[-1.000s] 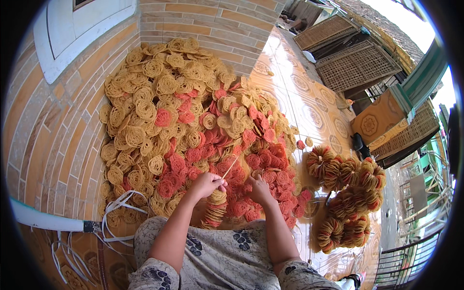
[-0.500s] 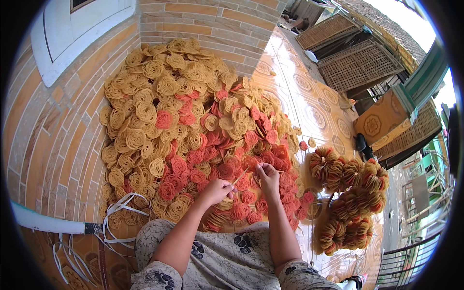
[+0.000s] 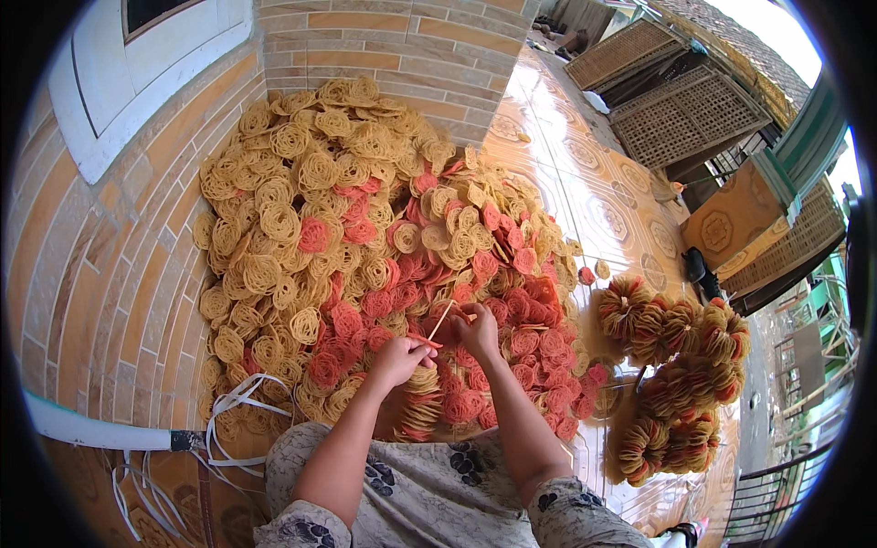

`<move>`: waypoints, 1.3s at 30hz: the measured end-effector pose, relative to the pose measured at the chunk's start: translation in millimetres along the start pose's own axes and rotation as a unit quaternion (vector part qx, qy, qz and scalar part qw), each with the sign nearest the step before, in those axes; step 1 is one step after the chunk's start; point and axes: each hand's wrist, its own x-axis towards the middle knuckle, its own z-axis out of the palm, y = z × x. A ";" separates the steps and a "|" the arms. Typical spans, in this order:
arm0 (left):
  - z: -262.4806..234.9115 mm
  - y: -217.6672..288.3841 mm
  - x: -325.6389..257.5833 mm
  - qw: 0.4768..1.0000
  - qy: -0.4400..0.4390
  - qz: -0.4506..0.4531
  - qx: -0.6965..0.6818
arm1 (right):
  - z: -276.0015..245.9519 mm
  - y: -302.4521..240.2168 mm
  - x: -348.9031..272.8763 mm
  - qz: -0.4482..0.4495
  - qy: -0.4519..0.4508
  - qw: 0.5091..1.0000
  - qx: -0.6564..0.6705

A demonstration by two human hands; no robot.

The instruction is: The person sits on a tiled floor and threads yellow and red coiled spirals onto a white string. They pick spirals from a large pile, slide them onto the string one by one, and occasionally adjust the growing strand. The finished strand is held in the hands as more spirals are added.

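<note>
**Both hands pinching a thin strip over the cracker pile**

Thin pale strip (image 3: 441, 321) runs up and away from the fingers, pinched low by the left hand (image 3: 399, 359) and further up by the right hand (image 3: 477, 331). Both sets of fingers are pressed together on it; the fingertips themselves are too small to resolve. Directly below the left hand is a stack of threaded crackers (image 3: 420, 408), its lower end hidden behind the forearm.

Around the grip: big loose pile of round lacy crackers (image 3: 301, 219), yellow on the far side, red ones nearest the hands. Right of the grip, 3 or so tied bundles (image 3: 676, 365) on the tiled floor (image 3: 594, 192); count unclear, they overlap. Left and low: white straps (image 3: 233, 411), partly cut off by the frame edge.

Versus 0.5 s ago: hands have closed together and the strip now stands up more steeply. Pile and bundles unchanged.
</note>
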 end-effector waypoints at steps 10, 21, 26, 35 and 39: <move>10.4 2.3 2.0 0.999 -0.052 -0.007 0.011 | -39.8 6.3 -1.4 0.010 0.024 0.952 0.305; 11.3 0.9 1.9 1.000 -0.018 0.017 0.010 | -63.8 -27.4 -16.1 -0.187 -0.047 0.970 0.146; 11.2 0.2 0.8 1.000 0.013 0.012 0.017 | -41.4 -5.4 -4.1 -0.034 -0.074 0.991 0.102; 8.0 -4.5 4.2 0.999 0.019 0.025 0.015 | -30.1 16.7 -4.4 0.002 -0.046 0.983 -0.177; 7.3 -2.1 3.1 1.000 0.012 0.004 0.003 | -16.4 5.7 -5.2 -0.037 -0.064 0.990 -0.123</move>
